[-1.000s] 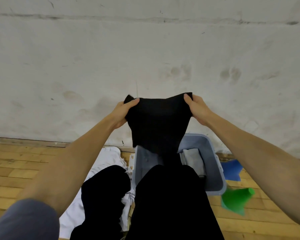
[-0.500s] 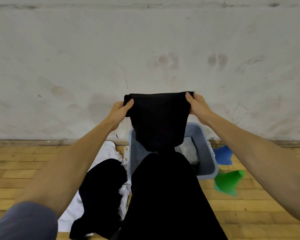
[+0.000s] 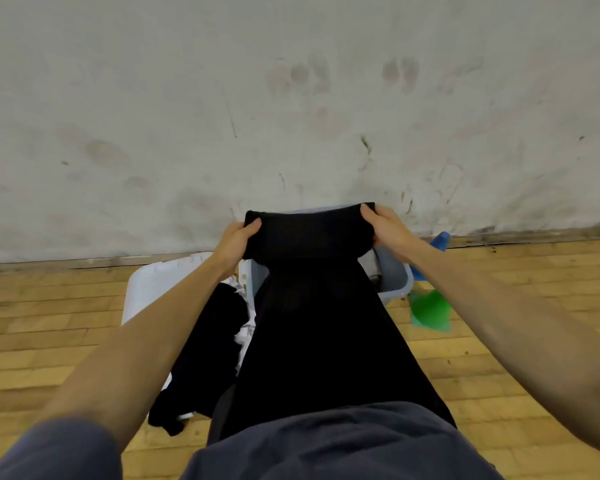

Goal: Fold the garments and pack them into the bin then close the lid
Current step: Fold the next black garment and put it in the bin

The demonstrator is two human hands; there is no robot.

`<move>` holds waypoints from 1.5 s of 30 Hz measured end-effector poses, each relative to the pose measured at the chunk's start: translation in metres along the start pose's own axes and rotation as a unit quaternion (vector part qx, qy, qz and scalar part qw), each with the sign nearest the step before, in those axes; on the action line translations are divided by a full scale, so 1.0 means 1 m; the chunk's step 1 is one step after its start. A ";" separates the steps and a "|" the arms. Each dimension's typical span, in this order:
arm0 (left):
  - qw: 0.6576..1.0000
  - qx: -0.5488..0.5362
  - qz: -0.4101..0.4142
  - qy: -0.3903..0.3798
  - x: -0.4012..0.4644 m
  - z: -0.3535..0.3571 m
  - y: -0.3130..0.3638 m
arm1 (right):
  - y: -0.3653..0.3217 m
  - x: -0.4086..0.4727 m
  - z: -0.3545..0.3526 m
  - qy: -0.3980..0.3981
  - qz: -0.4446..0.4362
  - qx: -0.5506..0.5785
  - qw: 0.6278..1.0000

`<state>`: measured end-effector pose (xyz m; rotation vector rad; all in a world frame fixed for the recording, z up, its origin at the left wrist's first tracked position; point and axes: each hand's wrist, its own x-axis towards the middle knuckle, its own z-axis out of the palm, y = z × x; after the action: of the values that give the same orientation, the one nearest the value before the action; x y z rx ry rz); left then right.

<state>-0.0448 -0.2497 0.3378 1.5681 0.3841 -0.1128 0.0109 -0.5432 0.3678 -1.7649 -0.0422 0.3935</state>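
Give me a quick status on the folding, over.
Left hand and right hand each grip the black garment. Held over grey bin, not yet in. Nothing blocking.

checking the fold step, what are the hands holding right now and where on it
Both hold the black garment by its folded top edge: left hand at the left corner, right hand at the right corner, above the bin.

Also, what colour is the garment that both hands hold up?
Plain black garment, gripped by the left hand and right hand; only the head view shows it.
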 end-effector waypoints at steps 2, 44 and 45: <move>1.000 -0.003 -0.013 0.005 -0.010 0.004 -0.016 | 0.013 -0.013 0.000 -0.015 0.013 -0.012 1.000; 0.939 0.018 -0.329 -0.101 0.103 0.031 -0.058 | 0.107 0.111 0.011 -0.124 0.395 0.029 0.910; 0.938 0.031 -0.326 -0.114 0.106 0.031 -0.055 | 0.105 0.114 0.011 -0.117 0.384 0.042 0.915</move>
<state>0.0428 -0.2623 0.2515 1.4145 0.7091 -0.8193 0.0954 -0.5301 0.2381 -1.5826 0.5073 1.1555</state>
